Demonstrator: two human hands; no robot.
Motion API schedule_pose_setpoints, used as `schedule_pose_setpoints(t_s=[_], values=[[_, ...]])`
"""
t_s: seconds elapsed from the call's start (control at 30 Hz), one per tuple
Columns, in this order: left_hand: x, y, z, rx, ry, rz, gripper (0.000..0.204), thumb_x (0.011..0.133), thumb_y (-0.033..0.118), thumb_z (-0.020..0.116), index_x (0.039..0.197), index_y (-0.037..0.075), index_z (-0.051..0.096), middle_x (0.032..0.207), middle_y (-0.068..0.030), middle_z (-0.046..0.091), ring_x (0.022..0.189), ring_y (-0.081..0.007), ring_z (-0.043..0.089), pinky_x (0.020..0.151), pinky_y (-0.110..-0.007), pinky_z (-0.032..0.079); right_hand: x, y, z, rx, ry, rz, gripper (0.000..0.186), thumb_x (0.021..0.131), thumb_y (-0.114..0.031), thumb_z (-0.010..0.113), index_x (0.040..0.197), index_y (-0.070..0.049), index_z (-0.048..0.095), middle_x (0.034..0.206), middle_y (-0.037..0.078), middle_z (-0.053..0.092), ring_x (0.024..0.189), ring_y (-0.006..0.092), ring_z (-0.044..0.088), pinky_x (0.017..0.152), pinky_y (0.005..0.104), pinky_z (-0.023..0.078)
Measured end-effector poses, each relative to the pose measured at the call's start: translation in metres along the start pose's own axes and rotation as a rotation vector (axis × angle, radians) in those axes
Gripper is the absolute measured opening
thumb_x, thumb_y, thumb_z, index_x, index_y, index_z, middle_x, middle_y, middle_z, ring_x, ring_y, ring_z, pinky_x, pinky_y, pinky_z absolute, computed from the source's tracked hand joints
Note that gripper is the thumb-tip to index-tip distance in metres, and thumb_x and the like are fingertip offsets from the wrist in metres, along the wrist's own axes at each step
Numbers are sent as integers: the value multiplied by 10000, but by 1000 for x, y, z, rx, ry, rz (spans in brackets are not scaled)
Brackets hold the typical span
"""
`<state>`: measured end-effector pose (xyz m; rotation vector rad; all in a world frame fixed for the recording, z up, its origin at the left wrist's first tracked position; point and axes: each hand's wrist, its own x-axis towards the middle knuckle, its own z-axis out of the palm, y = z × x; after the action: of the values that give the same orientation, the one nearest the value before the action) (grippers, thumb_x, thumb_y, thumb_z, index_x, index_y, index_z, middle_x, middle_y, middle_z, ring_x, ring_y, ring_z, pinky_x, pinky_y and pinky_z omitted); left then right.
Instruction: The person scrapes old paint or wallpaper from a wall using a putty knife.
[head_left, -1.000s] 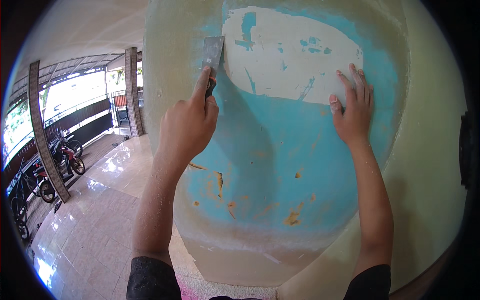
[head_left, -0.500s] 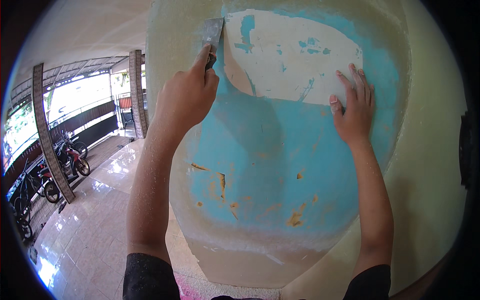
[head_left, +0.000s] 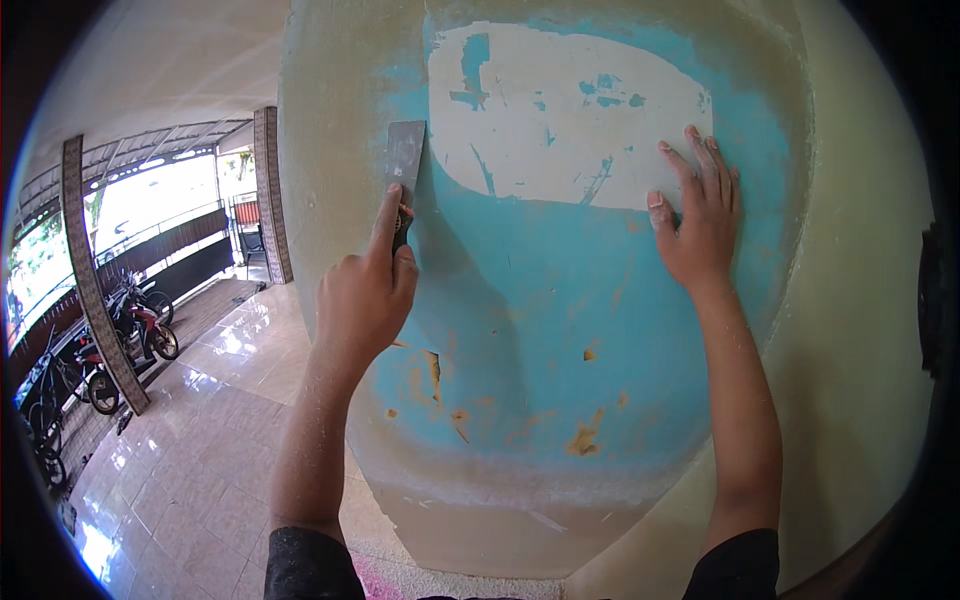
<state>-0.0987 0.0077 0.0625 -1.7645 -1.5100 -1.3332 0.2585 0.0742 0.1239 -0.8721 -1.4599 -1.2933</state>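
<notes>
My left hand [head_left: 362,300] grips a putty knife [head_left: 405,150] by its dark handle, index finger stretched along it toward the grey metal blade. The blade lies at the wall just left of a white patch [head_left: 530,140] with rounded edges and turquoise flecks. Below and around this patch is turquoise paint [head_left: 540,330] with rusty-brown chipped spots, inside an olive-beige border. My right hand [head_left: 700,225] rests with fingers spread on the wall at the white patch's lower right edge, fingertips dusted pale.
The pale green wall [head_left: 850,300] continues right. At left are a glossy tiled floor [head_left: 200,440], two pillars [head_left: 272,190], a dark railing fence [head_left: 180,240], and motorbikes [head_left: 140,330] with bicycles [head_left: 45,400] parked beside the porch.
My left hand and the putty knife moved up along the white patch's left edge, then down to lower than before. My right hand stays at about the same spot on the wall.
</notes>
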Motion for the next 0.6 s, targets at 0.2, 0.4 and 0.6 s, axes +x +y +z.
schedule_pose_setpoints(t_s=[0.2,0.4,0.6], values=[[35,-14,-27,137,21,59,631,955,209,504,1564,263,345,619,-204,622,566,-379,659,600,-515,534,0,0,1,9,8,-6,501,931,-303,616,1421,-246,526,1580,57,391,1471,329,324,1194,601,212],[75,-21,-57,73,-10,61,608,925,146,446,1516,288,432,693,-205,630,589,-328,642,628,-454,497,-1,1,-1,6,7,-1,499,928,-303,617,1415,-241,533,1575,58,398,1464,332,335,1191,600,219],[101,-34,-70,132,31,171,582,940,154,494,1500,313,474,640,-147,606,532,-229,619,592,-412,520,0,0,0,16,18,-15,505,918,-286,625,1412,-238,533,1575,58,397,1460,335,342,1190,601,220]])
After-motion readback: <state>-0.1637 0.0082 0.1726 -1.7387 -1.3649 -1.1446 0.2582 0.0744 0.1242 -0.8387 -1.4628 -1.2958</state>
